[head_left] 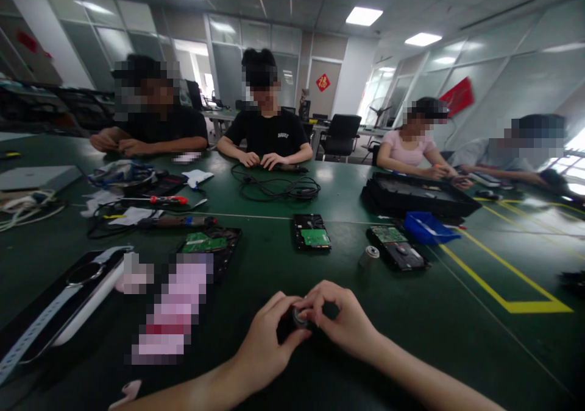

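With our left hand (pixel 267 336) we grip a small metal cylinder (pixel 300 318) between thumb and fingers, over the near part of the green desk (pixel 425 319). Our right hand (pixel 342 315) brings its fingertips together at the top; what they pinch, we cannot tell. Beyond, we see a second cylinder (pixel 370 256) standing near a hard drive (pixel 403 251).

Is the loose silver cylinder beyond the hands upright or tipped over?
Upright: the silver cylinder stands on the green table, its round end facing up and its side visible below.
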### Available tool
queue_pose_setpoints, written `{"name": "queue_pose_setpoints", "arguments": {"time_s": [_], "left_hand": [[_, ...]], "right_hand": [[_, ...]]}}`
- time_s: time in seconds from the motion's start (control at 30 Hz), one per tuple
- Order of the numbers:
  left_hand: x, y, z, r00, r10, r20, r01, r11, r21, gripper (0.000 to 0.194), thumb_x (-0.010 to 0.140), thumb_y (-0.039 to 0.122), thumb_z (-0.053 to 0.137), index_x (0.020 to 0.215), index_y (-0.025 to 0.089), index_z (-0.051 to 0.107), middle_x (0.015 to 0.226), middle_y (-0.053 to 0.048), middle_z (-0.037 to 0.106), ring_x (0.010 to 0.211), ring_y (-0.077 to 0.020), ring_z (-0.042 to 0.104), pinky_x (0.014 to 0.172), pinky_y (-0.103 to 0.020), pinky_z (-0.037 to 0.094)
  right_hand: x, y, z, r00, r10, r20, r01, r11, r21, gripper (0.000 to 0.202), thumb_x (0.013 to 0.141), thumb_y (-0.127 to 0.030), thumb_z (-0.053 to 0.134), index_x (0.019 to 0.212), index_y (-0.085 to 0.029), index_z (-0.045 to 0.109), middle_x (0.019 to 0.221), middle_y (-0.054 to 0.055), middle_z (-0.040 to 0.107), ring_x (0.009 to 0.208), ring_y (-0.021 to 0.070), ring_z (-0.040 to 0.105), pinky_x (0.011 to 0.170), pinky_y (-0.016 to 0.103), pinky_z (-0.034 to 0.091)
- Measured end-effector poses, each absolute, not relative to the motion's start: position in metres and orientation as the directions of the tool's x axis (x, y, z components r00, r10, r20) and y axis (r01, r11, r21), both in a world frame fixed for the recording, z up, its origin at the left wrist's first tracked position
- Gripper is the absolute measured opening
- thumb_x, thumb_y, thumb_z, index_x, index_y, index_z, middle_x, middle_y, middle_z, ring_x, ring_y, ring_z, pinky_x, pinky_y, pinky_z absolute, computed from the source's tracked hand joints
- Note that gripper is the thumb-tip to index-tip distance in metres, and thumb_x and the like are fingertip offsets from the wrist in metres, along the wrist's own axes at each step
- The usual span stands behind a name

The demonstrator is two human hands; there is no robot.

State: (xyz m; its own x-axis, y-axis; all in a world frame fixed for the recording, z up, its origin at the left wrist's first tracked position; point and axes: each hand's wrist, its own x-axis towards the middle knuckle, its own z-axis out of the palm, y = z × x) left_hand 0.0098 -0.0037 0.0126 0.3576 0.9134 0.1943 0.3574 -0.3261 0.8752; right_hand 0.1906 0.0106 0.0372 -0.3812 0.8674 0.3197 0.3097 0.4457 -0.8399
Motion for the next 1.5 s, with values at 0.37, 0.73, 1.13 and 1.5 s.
{"name": "queue_pose_setpoints", "arguments": {"time_s": [0.37, 0.73, 1.13, 1.5], "left_hand": [[0.003, -0.009, 0.018, 0.304, 0.879, 0.367, 0.362, -0.462, 0.809, 0.061, 0.075, 0.018, 0.072, 0.129, 0.024, 0.045, 0.118, -0.009, 0.061, 0.110, -0.0269, 0.058, 0.090, -0.040, 0.049], [0.004, 0.010, 0.040, 0.342, 0.894, 0.289, 0.454, -0.427, 0.782, 0.022, 0.078, 0.014, 0.071, 0.095, 0.024, 0.061, 0.092, -0.001, 0.075, 0.086, -0.0218, 0.071, 0.084, -0.037, 0.053], [-0.061, -0.003, 0.043, 0.072, 0.962, 0.265, 0.489, -0.265, 0.831, 0.022, 0.080, 0.017, 0.067, 0.080, 0.025, 0.046, 0.077, 0.003, 0.077, 0.080, -0.0226, 0.076, 0.073, -0.033, 0.059], [-0.072, -0.011, 0.003, 0.144, 0.920, 0.365, 0.629, -0.369, 0.684, 0.015, 0.081, 0.017, 0.066, 0.092, 0.025, 0.060, 0.089, 0.001, 0.075, 0.082, -0.0213, 0.074, 0.077, -0.034, 0.059]], "right_hand": [[0.202, 0.004, 0.032, -0.377, 0.879, 0.291, 0.239, 0.397, -0.886, 0.024, 0.088, -0.031, 0.061, 0.107, -0.019, 0.051, 0.099, 0.006, 0.059, 0.095, 0.0185, 0.058, 0.088, 0.034, 0.048], [0.198, 0.000, 0.015, -0.531, 0.830, 0.171, 0.298, 0.372, -0.879, 0.057, 0.077, -0.020, 0.065, 0.131, -0.021, 0.048, 0.127, 0.010, 0.058, 0.116, 0.0261, 0.055, 0.102, 0.044, 0.042], [0.190, 0.000, 0.009, -0.471, 0.863, 0.182, 0.386, 0.387, -0.837, 0.040, 0.081, -0.025, 0.069, 0.119, -0.024, 0.060, 0.117, 0.006, 0.067, 0.108, 0.0256, 0.062, 0.098, 0.042, 0.048], [0.190, -0.001, 0.012, -0.476, 0.868, 0.145, 0.402, 0.361, -0.841, 0.039, 0.082, -0.026, 0.068, 0.120, -0.025, 0.059, 0.119, 0.006, 0.065, 0.111, 0.0255, 0.060, 0.100, 0.042, 0.046]]}}
